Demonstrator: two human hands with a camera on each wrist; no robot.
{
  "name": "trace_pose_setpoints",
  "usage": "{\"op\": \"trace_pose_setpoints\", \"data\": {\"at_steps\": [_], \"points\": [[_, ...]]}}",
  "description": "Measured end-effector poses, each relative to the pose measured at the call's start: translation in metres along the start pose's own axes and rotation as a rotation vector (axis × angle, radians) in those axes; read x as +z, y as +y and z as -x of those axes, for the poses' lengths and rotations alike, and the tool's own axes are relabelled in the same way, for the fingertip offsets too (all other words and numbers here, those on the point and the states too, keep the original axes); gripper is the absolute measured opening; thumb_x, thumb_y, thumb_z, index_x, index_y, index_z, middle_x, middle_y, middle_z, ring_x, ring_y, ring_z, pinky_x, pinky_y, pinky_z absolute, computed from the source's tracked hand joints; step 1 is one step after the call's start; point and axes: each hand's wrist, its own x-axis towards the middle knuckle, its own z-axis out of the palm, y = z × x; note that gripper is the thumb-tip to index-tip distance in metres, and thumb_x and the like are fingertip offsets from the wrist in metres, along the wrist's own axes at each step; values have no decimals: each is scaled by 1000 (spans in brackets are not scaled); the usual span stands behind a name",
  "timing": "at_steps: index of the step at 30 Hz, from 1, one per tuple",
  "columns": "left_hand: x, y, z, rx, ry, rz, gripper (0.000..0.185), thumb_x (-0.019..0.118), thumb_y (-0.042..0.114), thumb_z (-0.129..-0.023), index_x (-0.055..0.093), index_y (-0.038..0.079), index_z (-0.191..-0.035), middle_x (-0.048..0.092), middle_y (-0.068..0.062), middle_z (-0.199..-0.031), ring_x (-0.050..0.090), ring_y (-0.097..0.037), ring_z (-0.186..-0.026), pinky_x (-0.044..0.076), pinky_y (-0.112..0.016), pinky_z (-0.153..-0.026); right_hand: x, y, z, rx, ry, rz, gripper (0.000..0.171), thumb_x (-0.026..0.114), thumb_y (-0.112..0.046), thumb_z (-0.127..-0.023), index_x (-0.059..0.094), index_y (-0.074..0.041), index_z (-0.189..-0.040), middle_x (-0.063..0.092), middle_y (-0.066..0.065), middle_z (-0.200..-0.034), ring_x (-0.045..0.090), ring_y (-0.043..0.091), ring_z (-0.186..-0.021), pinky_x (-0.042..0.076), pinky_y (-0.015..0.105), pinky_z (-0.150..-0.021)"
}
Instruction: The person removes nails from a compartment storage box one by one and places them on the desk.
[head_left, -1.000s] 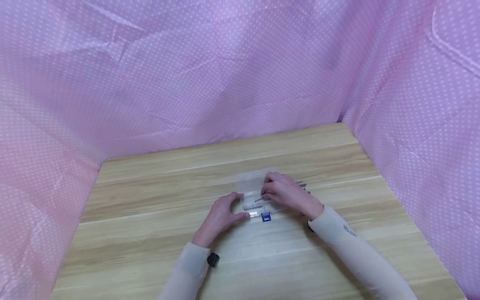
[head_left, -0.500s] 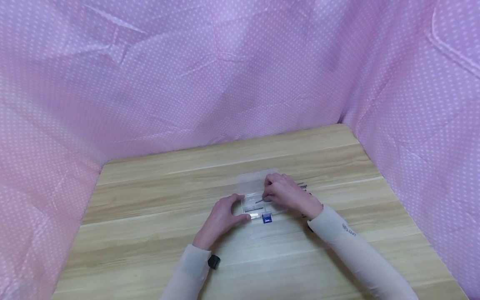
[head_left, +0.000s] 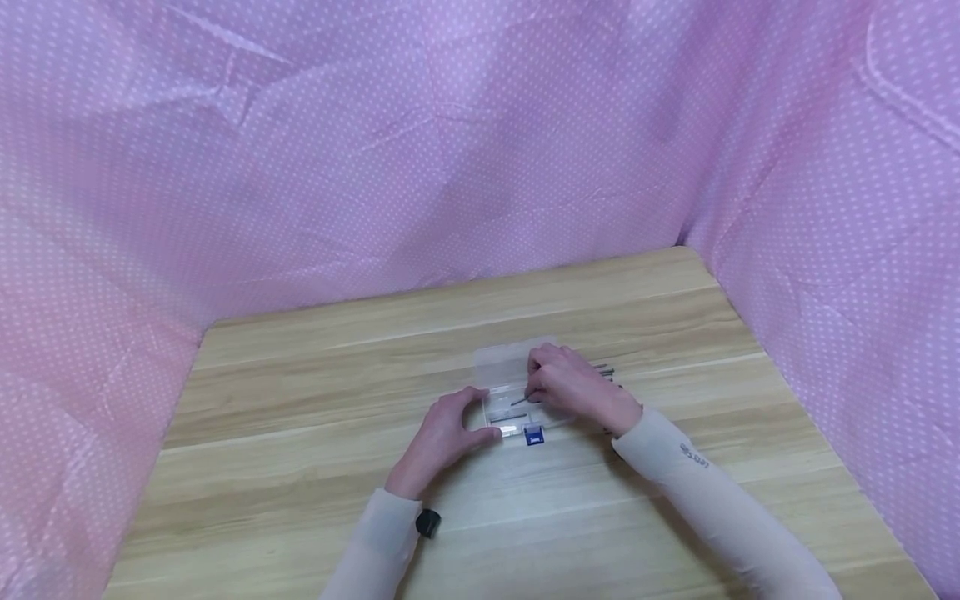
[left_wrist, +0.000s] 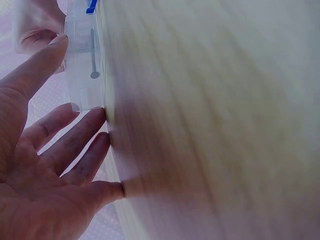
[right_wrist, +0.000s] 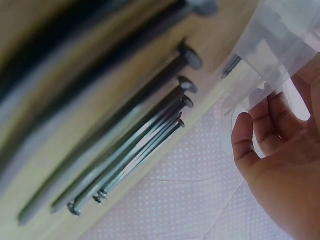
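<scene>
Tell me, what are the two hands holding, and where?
The right hand pinches a thin nail by one end over the clear box. The left hand steadies the box's near left corner with its fingers.

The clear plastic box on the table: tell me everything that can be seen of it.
The clear plastic box is small, shallow and see-through, with its lid open and tilted back on the far side. A blue latch sits at its near edge. It lies flat on the wooden table, near the middle. Inside lie a few thin nails. The left hand touches its left end with thumb and fingers; the right hand reaches into it, pinching a nail.
</scene>
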Motion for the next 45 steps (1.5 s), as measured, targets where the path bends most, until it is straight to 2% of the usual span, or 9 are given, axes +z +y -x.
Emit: {"op": "trace_pose_setpoints", "data": {"at_steps": [4,17,28,36,45], "points": [[-1,1,-1,1,1,-6,66,87,38,-84,63,12,-139,64,-10,-138,56,-33,-131,42,-53,-113,-2,1,-2,-18,0,24,6,86,-15,-84,84,-19,-89,60,-4,-92,54,17,-89,46,33,-75],[-1,1,-2,22,0,-8,65,87,39,-84,63,12,-138,64,-11,-138,56,-33,-131,42,-53,-113,-6,1,1,-59,-98,104,4,78,-18,-93,77,-15,-95,61,-3,-103,56,17,-98,51,35,-87],[1,0,-1,42,9,-18,65,87,37,-83,64,11,-137,66,-11,-135,58,-32,-127,45,-51,-110,-7,1,5,-86,-84,79,5,79,-17,-91,76,-15,-95,62,-1,-102,58,18,-95,53,37,-88],[0,1,-1,34,9,-16,65,87,38,-83,64,12,-138,65,-11,-136,57,-33,-130,44,-52,-111,-8,1,7,-72,-85,53,7,78,-17,-93,76,-16,-99,66,-2,-106,61,18,-100,54,38,-92],[-1,-1,0,35,10,-18,65,87,39,-84,63,12,-138,65,-11,-137,57,-33,-130,43,-52,-112,-12,0,12,-92,-18,26,5,78,-14,-92,75,-13,-97,68,1,-106,63,20,-99,54,38,-83]]}}
